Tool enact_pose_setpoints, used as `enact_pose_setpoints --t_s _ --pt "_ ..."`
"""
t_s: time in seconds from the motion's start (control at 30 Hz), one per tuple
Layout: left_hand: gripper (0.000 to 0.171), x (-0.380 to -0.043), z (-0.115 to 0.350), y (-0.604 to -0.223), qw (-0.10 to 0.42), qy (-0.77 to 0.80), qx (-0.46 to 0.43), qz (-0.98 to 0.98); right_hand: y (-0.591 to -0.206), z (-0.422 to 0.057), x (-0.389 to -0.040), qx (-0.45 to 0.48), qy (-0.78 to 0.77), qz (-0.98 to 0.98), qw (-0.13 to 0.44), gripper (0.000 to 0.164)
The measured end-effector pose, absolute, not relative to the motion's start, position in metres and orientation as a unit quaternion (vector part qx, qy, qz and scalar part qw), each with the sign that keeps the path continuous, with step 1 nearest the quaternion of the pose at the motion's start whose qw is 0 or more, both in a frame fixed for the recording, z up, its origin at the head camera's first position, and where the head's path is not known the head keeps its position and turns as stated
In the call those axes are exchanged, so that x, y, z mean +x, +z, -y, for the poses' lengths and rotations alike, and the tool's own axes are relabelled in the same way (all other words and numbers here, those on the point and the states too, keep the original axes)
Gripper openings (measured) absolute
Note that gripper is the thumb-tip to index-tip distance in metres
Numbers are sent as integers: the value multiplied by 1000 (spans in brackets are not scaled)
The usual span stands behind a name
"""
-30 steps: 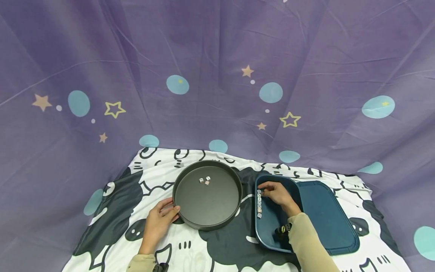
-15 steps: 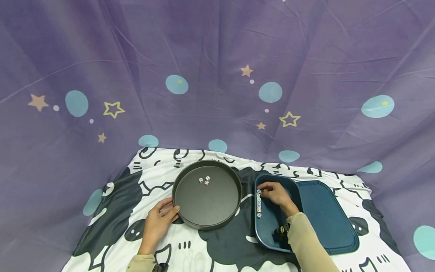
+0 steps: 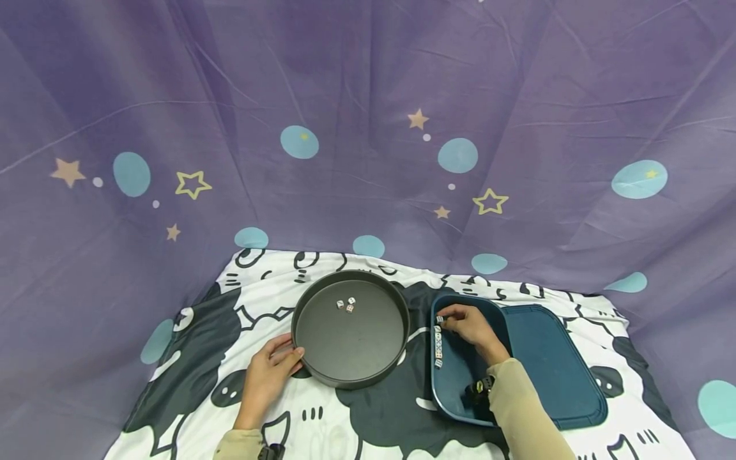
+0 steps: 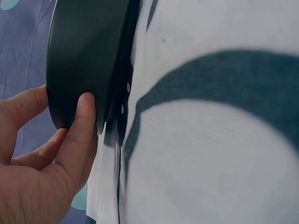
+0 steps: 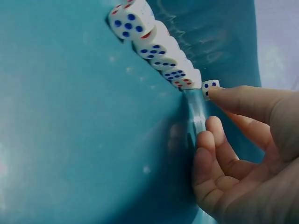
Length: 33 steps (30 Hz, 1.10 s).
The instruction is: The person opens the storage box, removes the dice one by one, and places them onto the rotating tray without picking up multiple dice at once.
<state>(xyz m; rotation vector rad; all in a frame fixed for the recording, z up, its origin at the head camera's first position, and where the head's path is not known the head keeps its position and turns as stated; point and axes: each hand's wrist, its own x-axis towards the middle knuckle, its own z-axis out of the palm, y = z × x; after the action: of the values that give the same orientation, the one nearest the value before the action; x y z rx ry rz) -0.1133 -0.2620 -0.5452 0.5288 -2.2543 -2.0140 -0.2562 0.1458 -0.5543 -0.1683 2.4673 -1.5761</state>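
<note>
Dice are seen in two containers on a sheep-print cloth (image 3: 190, 332) in the head view: three loose dice (image 3: 346, 305) lie toward the far side of a round dark pan (image 3: 351, 370), and a row of dice (image 3: 438, 345) is lined along the left wall of a blue tray (image 3: 563, 383). The left hand (image 3: 267, 377) is laid on the pan's near-left rim, thumb on the edge. The right hand (image 3: 473, 327) is held at the far end of the row, where a single die (image 3: 439, 319) is pinched at the fingertips.

From the left wrist, the pan wall (image 4: 84, 60) is shown gripped between thumb and curled fingers (image 4: 81, 135); it looks rigid and smooth, and is probably best steadied at the rim.

From the right wrist, the pinched die (image 5: 210, 87) is seen just beyond the lined dice (image 5: 154, 46), pressed under the forefinger (image 5: 243, 100), the other fingers loosely curled. The dice are judged small, hard, light and slick, best taken by two opposite faces. Little room is left against the tray's wall; open floor is offered to the row's right.
</note>
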Motion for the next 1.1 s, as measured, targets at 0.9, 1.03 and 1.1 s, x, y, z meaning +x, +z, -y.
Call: enact_pose_setpoints --t_s 0.9,1.03,1.1 --pt "50 -112 263 -546 36 -653 169 738 -493 -131 -249 -99 -545 -827 94 22" --pt "51 -112 263 -546 38 -652 169 738 -486 -117 -250 -109 -552 -821 100 23" --pt "51 -113 263 -546 38 -652 168 738 -482 -110 -251 -114 -557 -816 104 21"
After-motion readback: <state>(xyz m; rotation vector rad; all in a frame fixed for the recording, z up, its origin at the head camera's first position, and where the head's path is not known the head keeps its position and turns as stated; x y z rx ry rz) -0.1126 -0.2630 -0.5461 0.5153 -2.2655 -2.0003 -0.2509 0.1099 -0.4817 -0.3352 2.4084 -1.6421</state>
